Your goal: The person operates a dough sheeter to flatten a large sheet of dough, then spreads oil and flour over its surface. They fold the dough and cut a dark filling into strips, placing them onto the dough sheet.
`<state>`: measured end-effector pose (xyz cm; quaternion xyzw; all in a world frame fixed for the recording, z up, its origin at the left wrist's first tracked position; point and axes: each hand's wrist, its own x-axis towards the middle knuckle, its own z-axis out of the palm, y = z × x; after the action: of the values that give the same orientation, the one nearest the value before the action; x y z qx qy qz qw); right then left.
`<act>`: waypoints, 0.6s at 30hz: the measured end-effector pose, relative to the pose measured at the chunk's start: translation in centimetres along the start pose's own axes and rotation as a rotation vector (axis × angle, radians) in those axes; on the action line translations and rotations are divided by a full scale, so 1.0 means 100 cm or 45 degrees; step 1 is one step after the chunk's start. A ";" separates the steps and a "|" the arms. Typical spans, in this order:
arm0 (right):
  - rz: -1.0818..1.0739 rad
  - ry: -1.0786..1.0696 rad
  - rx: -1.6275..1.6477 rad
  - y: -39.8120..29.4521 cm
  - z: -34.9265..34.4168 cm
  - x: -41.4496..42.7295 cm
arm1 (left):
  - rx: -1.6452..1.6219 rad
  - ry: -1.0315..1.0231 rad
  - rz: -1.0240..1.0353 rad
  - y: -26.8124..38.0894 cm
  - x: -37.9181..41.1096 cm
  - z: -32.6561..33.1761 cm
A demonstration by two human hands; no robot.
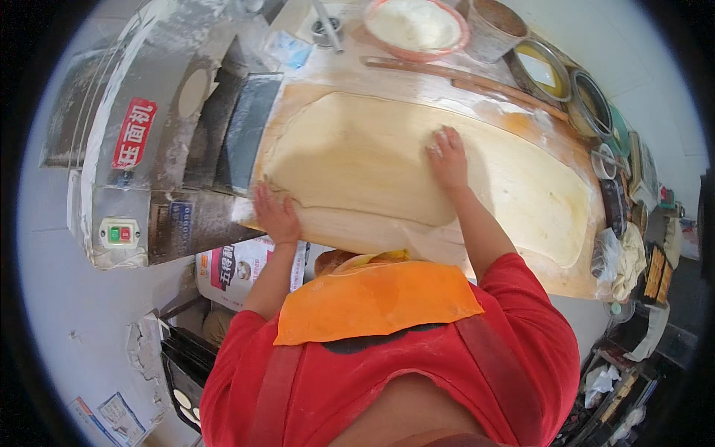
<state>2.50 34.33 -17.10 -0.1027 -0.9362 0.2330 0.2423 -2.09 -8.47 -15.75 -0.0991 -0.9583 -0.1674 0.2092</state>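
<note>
A long, thin sheet of rolled dough lies across the wooden worktop. My left hand rests at the worktop's front left edge, beside the sheet's lower left corner, with fingers spread. On the middle of the sheet lies my right hand, its fingertips dusted with flour and slightly bent; nothing shows in its grasp. Just left of the sheet stands a dough-pressing machine with a dark metal chute that meets the worktop.
Wooden rolling sticks lie behind the dough. Farther back are a pink-rimmed bowl of flour, a bucket and metal pots. Cloths and plastic bags sit at the right end. A printed sack stands below the worktop.
</note>
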 end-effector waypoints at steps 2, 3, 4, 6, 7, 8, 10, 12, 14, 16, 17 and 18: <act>-0.076 0.012 0.067 -0.049 0.037 0.023 | -0.012 -0.022 -0.001 0.001 0.003 -0.004; -0.092 -0.011 0.095 -0.074 0.054 0.034 | -0.015 -0.026 -0.017 0.002 0.001 -0.004; -0.104 -0.030 0.117 -0.099 0.071 0.045 | -0.024 -0.031 -0.028 0.003 0.001 -0.005; -0.163 -0.009 0.154 -0.140 0.107 0.057 | -0.020 -0.070 -0.028 0.005 0.004 -0.005; -0.178 -0.022 0.184 -0.163 0.119 0.059 | -0.011 -0.089 -0.028 0.005 0.005 -0.005; -0.189 -0.030 0.209 -0.180 0.126 0.060 | 0.009 -0.092 -0.023 0.003 0.005 -0.003; -0.341 -0.115 0.265 -0.201 0.133 0.050 | 0.058 -0.101 -0.007 -0.003 0.001 -0.004; -0.476 -0.264 0.264 -0.201 0.122 0.035 | 0.044 -0.099 -0.013 -0.002 -0.001 -0.005; -0.600 -0.483 0.209 -0.186 0.102 0.019 | 0.018 -0.082 -0.013 -0.004 0.001 -0.003; -0.650 -0.351 0.231 -0.155 0.073 -0.004 | -0.043 -0.069 0.010 -0.004 0.002 0.003; -0.677 -0.286 0.238 -0.138 0.058 -0.013 | 0.003 -0.116 0.015 -0.006 0.003 0.003; -0.655 -0.300 0.229 -0.118 0.039 -0.020 | 0.038 -0.165 0.031 -0.009 0.004 0.002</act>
<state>1.31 21.99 -15.19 0.1874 -0.9287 0.2564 0.1913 -2.78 -9.13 -16.03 -0.1182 -0.9710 -0.1437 0.1500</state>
